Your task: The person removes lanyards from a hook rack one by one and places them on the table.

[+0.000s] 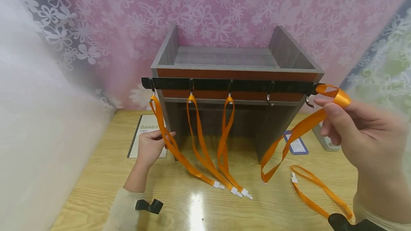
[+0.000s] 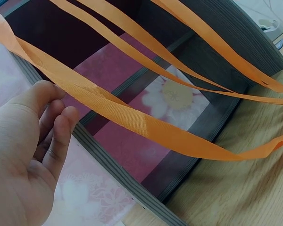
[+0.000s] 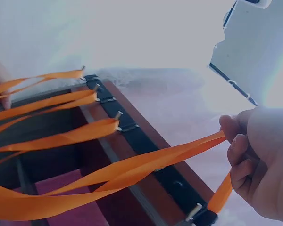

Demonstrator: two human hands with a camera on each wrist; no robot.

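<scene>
Fingers of R hand (image 1: 369,133) pinch shiny flat orange strap (image 1: 306,125), long loop, nr R end of rail (image 1: 210,84); L hand (image 1: 152,148) bent by hung strap (image 2: 137,126) nr L end, can't tell if gripping.

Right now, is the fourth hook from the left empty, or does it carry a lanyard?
Empty: the head view shows the fourth hook bare, its metal curve plainly visible.
</scene>
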